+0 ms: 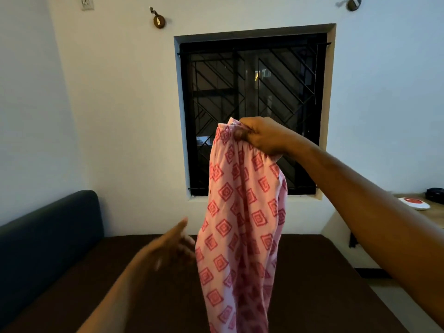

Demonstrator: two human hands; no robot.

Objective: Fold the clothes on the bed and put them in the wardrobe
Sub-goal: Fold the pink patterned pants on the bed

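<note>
A pink garment with a red diamond print hangs in the air over the bed. My right hand grips its gathered top edge, raised in front of the window. The cloth drops straight down past the bottom of the view. My left hand is blurred, with its fingers apart, just left of the hanging cloth and holding nothing. The bed has a dark brown cover. No wardrobe is in view.
A dark headboard runs along the bed's left side. A barred window sits in the far white wall. At the right, a wooden table carries a white and red disc and a black object.
</note>
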